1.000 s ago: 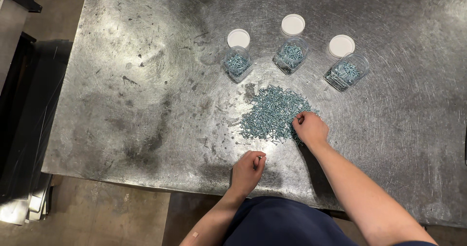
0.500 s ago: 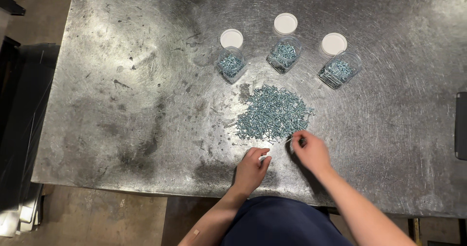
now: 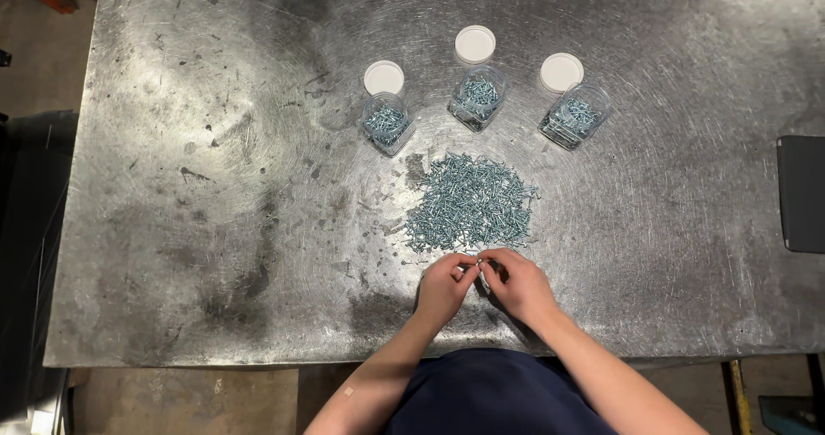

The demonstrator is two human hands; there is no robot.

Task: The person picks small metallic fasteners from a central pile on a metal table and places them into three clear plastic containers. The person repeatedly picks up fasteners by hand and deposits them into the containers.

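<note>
with both hands, left hand (image 3: 444,285) and right hand (image 3: 516,284), pinched together on one screw (image 3: 479,269) just below the screw pile (image 3: 471,203), best to keep fingertips low over the table (image 3: 215,186)

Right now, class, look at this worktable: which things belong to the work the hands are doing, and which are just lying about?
Part of the work:
- left hand and right hand, fingertips together on small screws
- pile of screws
- three clear jars holding screws
- three white lids

Just lying about:
- dark flat object at the table's right edge
- metal table itself
</note>
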